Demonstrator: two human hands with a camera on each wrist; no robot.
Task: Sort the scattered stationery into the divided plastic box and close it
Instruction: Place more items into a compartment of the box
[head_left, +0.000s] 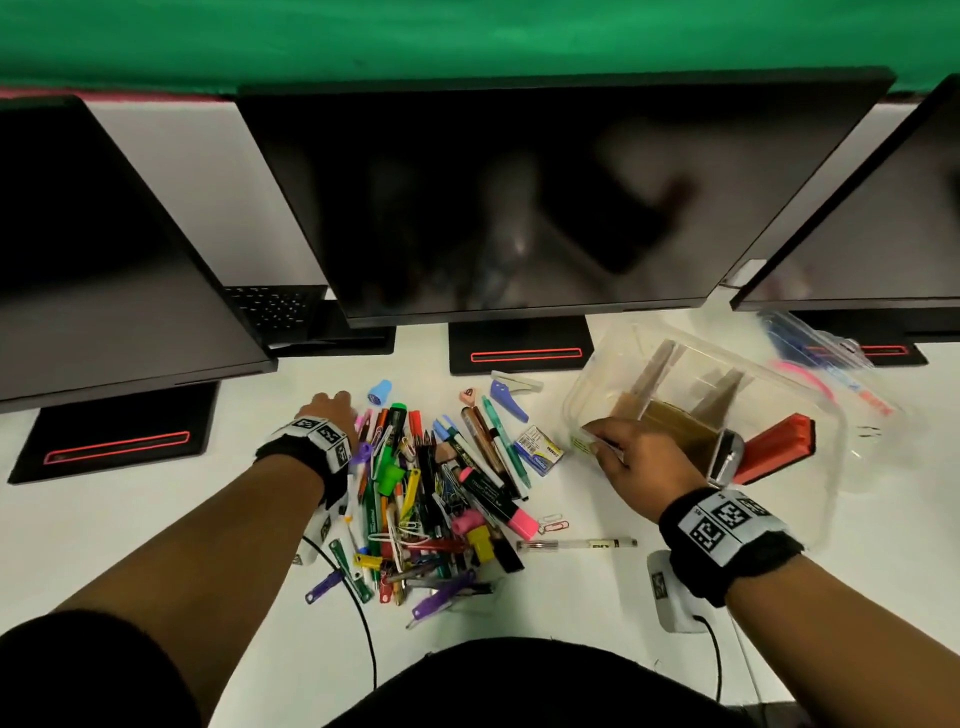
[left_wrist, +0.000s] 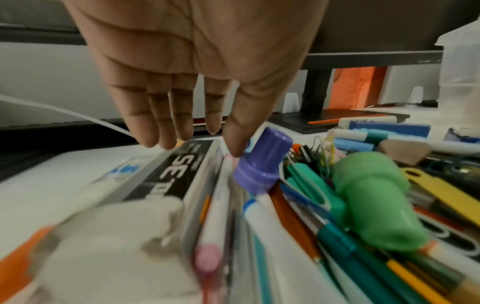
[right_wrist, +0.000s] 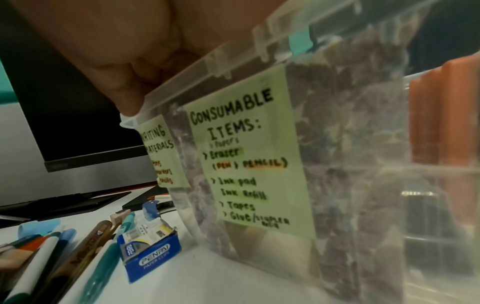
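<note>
A heap of pens, markers, clips and erasers (head_left: 431, 493) lies on the white desk in front of me. My left hand (head_left: 337, 402) hovers over its far-left corner, fingers straight and holding nothing. In the left wrist view the left hand (left_wrist: 197, 142) has its thumb tip beside a purple cap (left_wrist: 262, 162). The clear divided plastic box (head_left: 810, 415) stands tilted at the right, open, with cardboard dividers (head_left: 654, 374). My right hand (head_left: 602, 439) grips its near-left rim. The box wall carries green labels (right_wrist: 246, 154), with my right hand (right_wrist: 130, 98) on the rim (right_wrist: 207, 63) above them.
Three dark monitors (head_left: 519, 208) on stands line the back of the desk. A blue paper-clip box (head_left: 540, 449) lies between heap and box. A red block (head_left: 774, 452) shows through the clear wall. A zip bag (head_left: 821, 353) lies behind. A lone pen (head_left: 576, 544) lies near me.
</note>
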